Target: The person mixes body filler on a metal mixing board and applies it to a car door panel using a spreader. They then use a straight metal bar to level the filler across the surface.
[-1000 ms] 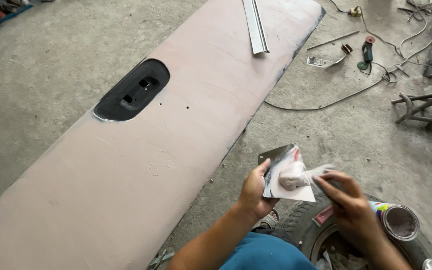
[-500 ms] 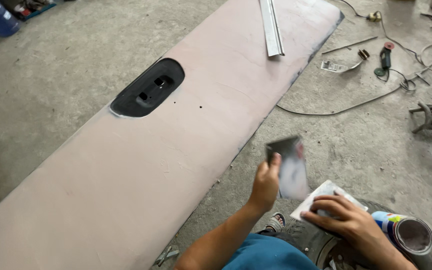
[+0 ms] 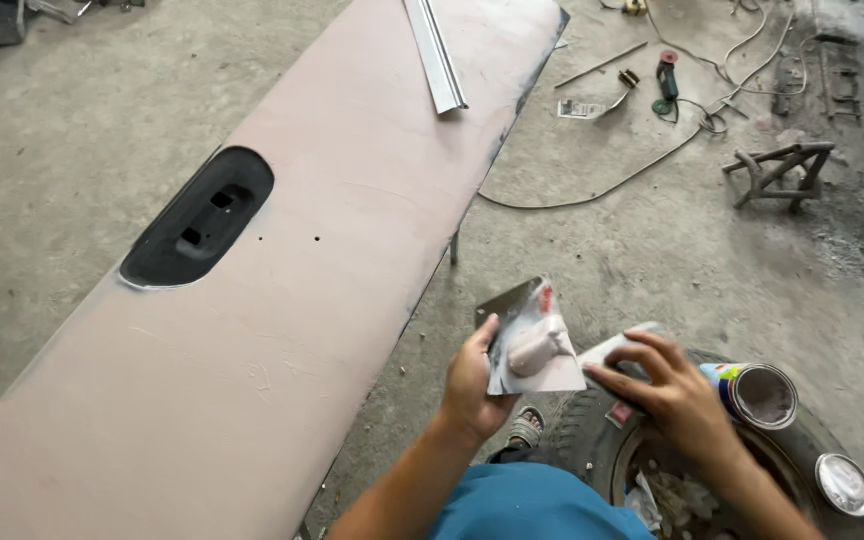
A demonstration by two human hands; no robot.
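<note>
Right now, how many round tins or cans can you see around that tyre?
2. An open can lies on the tyre beside the right hand; a silvery tin sits at the tyre's right edge. Others may be hidden.

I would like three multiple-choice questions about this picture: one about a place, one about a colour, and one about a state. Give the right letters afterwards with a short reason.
1. Where does the open can stand?
A. on the tyre
B. on the long panel
C. on the metal stand

2. What colour is the putty on the metal plate?
A. green
B. pale pink
C. black

3. What is the left hand doing?
A. resting flat on the floor
B. holding the plate up
C. gripping the cable

Answers: 1 A, the can sits on the tyre's upper side beside the right hand. 2 B, the lump looks pale pink, like the panel. 3 B, the fingers clasp the plate's edge.
</note>
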